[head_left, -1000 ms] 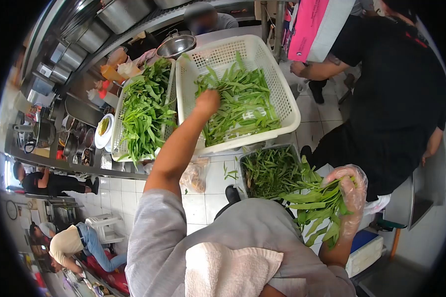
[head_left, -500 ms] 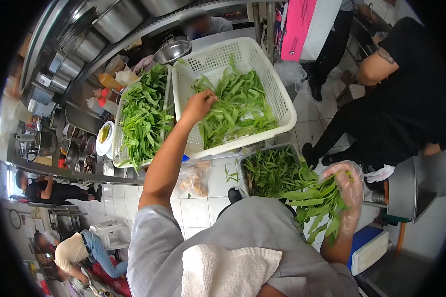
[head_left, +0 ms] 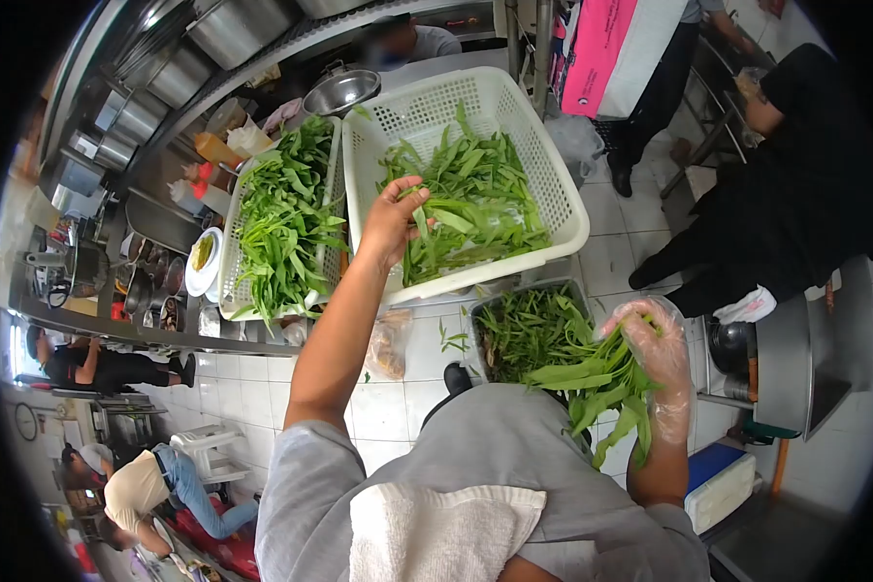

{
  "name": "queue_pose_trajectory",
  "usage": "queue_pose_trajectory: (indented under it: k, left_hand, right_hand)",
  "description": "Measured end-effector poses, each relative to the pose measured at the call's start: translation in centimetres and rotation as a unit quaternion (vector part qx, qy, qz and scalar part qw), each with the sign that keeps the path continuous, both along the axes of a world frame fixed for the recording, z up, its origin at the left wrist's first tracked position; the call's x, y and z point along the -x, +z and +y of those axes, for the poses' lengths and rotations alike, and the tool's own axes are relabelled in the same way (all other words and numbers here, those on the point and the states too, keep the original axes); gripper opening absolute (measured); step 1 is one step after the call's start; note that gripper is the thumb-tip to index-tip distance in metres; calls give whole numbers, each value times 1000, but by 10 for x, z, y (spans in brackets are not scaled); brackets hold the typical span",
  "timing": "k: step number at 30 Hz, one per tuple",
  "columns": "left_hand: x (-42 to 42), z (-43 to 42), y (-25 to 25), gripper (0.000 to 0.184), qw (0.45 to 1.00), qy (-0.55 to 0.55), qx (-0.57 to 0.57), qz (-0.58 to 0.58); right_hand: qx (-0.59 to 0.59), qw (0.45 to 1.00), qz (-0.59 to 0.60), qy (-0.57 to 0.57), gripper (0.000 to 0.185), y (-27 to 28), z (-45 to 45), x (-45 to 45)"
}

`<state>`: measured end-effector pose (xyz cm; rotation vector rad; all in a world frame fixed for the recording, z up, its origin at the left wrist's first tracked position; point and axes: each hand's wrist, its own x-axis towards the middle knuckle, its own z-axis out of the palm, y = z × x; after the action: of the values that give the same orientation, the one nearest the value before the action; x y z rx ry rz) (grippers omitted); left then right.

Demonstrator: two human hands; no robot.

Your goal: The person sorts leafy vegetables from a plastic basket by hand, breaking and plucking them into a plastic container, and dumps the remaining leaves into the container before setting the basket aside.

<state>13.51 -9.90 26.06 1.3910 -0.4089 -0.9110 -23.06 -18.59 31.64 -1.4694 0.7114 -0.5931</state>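
My bare left hand [head_left: 395, 221] is over the near left part of a large white perforated basket [head_left: 572, 218], its thumb and fingers pinched on a sprig of water spinach. Loose water spinach leaves [head_left: 485, 175] cover much of that basket's bottom. On the right, my right hand [head_left: 658, 339] wears a clear plastic glove and grips a bunch of water spinach [head_left: 597, 383] with leaves hanging down. The bunch hangs beside and partly over a dark bin [head_left: 577, 293] of darker cut greens and stems.
A narrower basket [head_left: 225, 308] heaped with greens stands left of the large one. A metal bowl [head_left: 341, 92] sits behind. A plastic bag [head_left: 388, 344] lies on the tiled floor. A person in black [head_left: 795, 184] is at right; a blue-and-white cooler [head_left: 723, 485] stands below.
My left hand has turned and lifted slightly, with a sprig between its fingers. My right hand has moved left with its bunch, closer to the bin. The person in black has shifted.
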Motion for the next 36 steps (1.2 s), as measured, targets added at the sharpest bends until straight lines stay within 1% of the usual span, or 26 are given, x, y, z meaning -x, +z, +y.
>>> queue_pose_trajectory:
  k: [1, 3, 5, 6, 8, 9, 11, 12, 13, 14, 15, 16, 17, 19, 20, 21, 23, 24, 26, 29, 30, 31, 33, 35, 36]
  left_hand:
    - [4, 1, -2, 26, 1000, 0, 0, 1]
    - [9, 3, -6, 24, 999, -10, 28, 44]
    - [15, 6, -6, 22, 998, -20, 38, 45]
    - [18, 8, -7, 23, 996, -57, 58, 25]
    - [21, 10, -7, 26, 989, -123, 87, -6]
    - [26, 10, -4, 26, 988, -125, 89, -5]
    - [35, 11, 5, 24, 990, -118, 65, -30]
    - [37, 11, 6, 24, 990, -120, 68, -30]
    - [37, 12, 7, 22, 985, -144, 86, -39]
    - [38, 12, 8, 21, 979, -167, 105, -48]
    - [38, 13, 9, 21, 979, -167, 106, -48]
    - [37, 15, 11, 19, 978, -174, 100, -58]
    - [36, 16, 12, 18, 977, -181, 95, -67]
    - [32, 17, 9, 18, 974, -189, 104, -70]
    - [32, 17, 8, 18, 971, -197, 112, -72]
    - [33, 18, 9, 18, 972, -196, 113, -71]
    - [37, 19, 14, 19, 966, -213, 115, -94]
    - [39, 19, 17, 19, 965, -214, 116, -94]
    - [43, 19, 22, 21, 962, -240, 111, -67]
    - [48, 19, 31, 22, 960, -226, 139, -92]
    - [47, 18, 28, 22, 960, -225, 140, -91]
    - [44, 16, 24, 23, 961, -204, 154, -107]
    - [37, 14, 16, 23, 961, -183, 170, -122]
    - [25, 16, 11, 21, 973, -152, 96, -142]
    - [21, 16, 8, 19, 975, -131, 50, -173]
  right_hand:
    - [0, 1000, 1, 0, 9, 0, -1, -3]
    - [36, 998, 42, -29, 6, -2, -3, -9]
    - [27, 998, 46, -28, 7, 2, -7, -12]
    - [117, 991, 54, -39, 9, 8, -9, -16]
    - [274, 957, 86, -48, 16, 15, -14, -22]
    - [276, 956, 87, -50, 16, 20, -18, -28]
    - [347, 934, 77, -33, 18, 32, -24, -44]
    - [407, 910, 78, -12, 23, 36, -27, -51]
    - [408, 909, 79, -14, 23, 38, -29, -59]
    - [372, 926, 58, -19, 26, 40, -32, -67]
    - [334, 942, 36, -24, 28, 42, -34, -74]
    - [317, 948, 32, -19, 33, 48, -35, -79]
    - [318, 947, 32, -19, 33, 48, -40, -85]
    - [379, 925, 26, -1, 29, 47, -48, -98]
    - [375, 925, 53, 40, 29, 51, -49, -103]
    - [375, 925, 53, 42, 29, 47, -48, -113]
    - [405, 907, 15, 113, 26, 27, -46, -135]
    - [405, 907, 15, 113, 26, 19, -42, -144]
    - [459, 875, 29, 149, 21, 8, -37, -158]
    - [440, 880, 11, 180, 21, 0, -39, -164]
    - [440, 885, 28, 151, 22, -6, -43, -166]
    - [441, 884, 29, 152, 22, -9, -48, -167]
    - [364, 929, 41, 54, 23, -11, -58, -166]
    - [345, 938, 21, 43, 24, -8, -63, -160]
    - [304, 952, 17, 31, 24, -7, -66, -158]
